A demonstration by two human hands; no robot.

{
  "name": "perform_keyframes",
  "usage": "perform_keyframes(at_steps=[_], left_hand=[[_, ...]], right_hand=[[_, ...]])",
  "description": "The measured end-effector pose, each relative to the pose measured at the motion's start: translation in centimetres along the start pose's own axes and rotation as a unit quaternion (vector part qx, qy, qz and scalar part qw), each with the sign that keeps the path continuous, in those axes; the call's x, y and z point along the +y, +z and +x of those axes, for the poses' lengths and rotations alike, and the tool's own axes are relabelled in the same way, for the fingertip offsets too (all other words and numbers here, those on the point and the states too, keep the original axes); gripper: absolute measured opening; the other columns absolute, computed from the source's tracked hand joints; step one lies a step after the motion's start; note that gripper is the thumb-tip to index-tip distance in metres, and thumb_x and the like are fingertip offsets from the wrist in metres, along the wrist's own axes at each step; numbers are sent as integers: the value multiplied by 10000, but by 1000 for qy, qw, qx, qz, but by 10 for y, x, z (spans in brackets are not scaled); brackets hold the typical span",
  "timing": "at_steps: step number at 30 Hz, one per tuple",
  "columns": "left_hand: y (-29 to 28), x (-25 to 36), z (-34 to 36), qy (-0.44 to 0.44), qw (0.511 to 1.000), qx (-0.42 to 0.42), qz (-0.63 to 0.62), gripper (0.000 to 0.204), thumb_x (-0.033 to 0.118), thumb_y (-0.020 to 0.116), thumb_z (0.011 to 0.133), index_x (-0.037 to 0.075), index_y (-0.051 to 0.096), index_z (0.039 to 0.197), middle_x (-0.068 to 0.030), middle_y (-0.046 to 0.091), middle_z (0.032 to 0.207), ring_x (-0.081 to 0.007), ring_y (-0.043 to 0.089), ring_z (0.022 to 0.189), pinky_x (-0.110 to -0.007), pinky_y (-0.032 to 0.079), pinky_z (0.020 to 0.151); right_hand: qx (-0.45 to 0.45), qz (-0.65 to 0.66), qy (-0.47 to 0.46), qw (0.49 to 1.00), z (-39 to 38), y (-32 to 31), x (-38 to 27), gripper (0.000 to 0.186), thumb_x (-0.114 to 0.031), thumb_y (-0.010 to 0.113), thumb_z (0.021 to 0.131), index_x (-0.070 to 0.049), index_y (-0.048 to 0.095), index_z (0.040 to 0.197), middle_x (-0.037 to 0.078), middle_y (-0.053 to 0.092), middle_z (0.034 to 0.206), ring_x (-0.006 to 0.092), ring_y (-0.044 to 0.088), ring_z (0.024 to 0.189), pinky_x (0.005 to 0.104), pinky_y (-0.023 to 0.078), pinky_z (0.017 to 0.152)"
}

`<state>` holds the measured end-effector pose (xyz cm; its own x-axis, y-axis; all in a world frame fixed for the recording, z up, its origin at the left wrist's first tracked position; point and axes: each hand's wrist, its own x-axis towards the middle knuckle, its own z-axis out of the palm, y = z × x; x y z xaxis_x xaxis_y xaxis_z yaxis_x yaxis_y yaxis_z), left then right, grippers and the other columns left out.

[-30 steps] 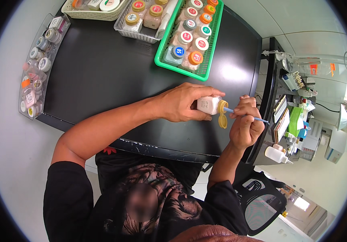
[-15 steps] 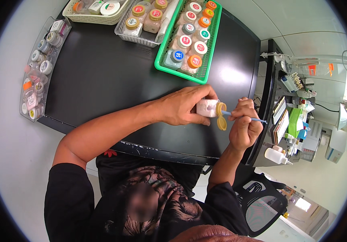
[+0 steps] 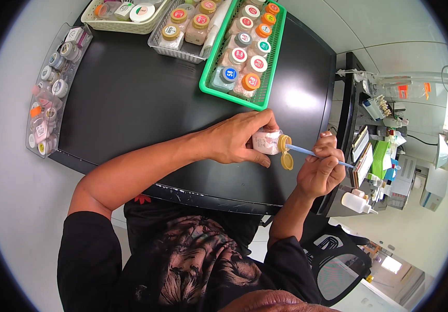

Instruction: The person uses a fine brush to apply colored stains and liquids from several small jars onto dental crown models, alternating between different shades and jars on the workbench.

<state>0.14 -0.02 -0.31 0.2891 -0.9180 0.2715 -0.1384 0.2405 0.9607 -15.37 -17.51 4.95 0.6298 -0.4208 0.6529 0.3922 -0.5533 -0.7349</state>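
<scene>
Clamped a small clear bottle [image 3: 266,142] in the left hand [image 3: 237,138], between thumb and fingers, with its mouth turned toward the right hand; pinched a slim blue stick [image 3: 302,150] in the right hand [image 3: 320,171], with one end at or inside that mouth, too hidden to judge for depth. Held both hands apart over the bench [image 3: 146,93], with the bottle's neck between them. Called, by judgement, for a firm but unsqueezed left grip, a light right pinch, and a straight line through the opening, clear of the hinged lid [image 3: 287,161]; seemed wise also to guard against tipping out the contents. Showed glossy, squarish walls around a pale pink, probably powdery filling, then a mustard-yellow collar and round lid, hanging open toward the body. Offered, just beyond the left hand, a green latticed plastic basket [image 3: 234,102] of round-capped bottles.
</scene>
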Motion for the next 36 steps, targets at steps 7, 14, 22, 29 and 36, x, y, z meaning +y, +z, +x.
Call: perform_keyframes(at_steps=[7,14,22,29,36], left_hand=[[-1,0,0,-6,1000,5,2,702,314,977,754,20,530,1209,-120,662,1145,-267,671,1052,-393,541,882],[0,-2,1,-11,1000,8,-2,724,325,984,739,12,527,1205,-129,658,1142,-275,669,1043,-392,541,879],[1,-1,0,-4,1000,18,2,747,344,994,719,14,520,1193,-126,655,1106,-269,668,993,-398,541,859],[-4,5,1,-22,1000,0,4,765,349,1001,704,18,529,1207,-129,647,1110,-258,667,976,-388,540,841],[0,-1,0,3,1000,17,-3,722,301,988,735,11,539,1221,-107,639,1108,-231,678,991,-359,572,810]], right_hand=[[-25,-56,10,998,-1,10,-4,384,-284,545,1104,-7,674,871,35,575,524,174,556,753,516,399,1037],[-8,-8,47,999,1,6,-1,335,-231,569,1083,8,692,883,59,631,585,171,568,709,518,405,1042],[-78,-25,37,996,0,7,-4,351,-263,595,1077,6,697,876,58,648,616,177,572,745,522,399,1032],[-61,-44,21,997,0,10,-3,385,-300,580,1087,4,691,880,38,612,600,185,556,753,517,400,1010],[-95,-24,29,995,2,7,-2,379,-303,593,1080,6,694,885,51,615,623,191,541,747,503,409,989]])
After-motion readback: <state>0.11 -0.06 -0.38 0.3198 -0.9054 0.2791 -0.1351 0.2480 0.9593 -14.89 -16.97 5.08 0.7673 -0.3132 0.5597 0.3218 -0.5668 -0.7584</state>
